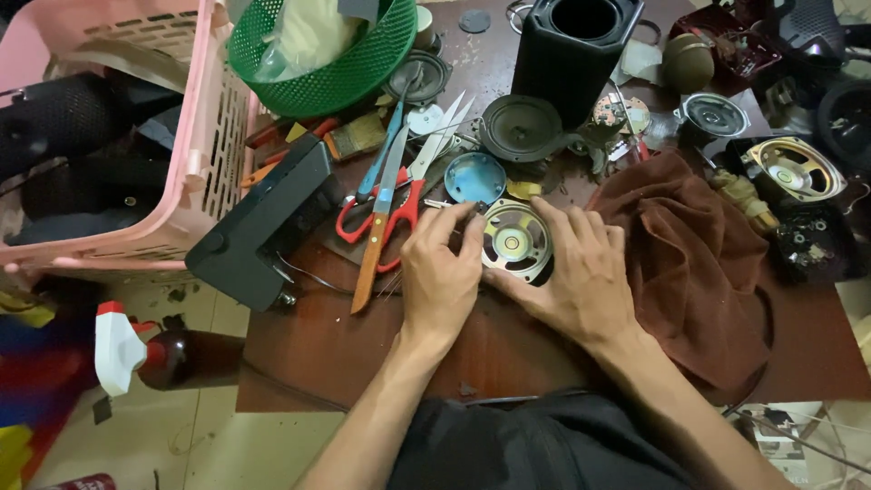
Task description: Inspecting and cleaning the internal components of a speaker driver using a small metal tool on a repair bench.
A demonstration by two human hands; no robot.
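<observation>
Silver round speaker driver [515, 241] with brass-coloured centre, pinched between left hand [442, 277] and right hand [581, 277].

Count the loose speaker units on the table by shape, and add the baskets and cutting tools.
Round speaker units: 4 — one under both hands, a black one, a dark one by the green basket, a silver-rimmed one
Oval speaker units: 1
Baskets: 2 — pink, green
Scissors: 1
Knives: 1
Total: 9

A clear plastic bag [304, 36] lies crumpled inside the green basket [363, 73]; no labels, signs or screens.
</observation>
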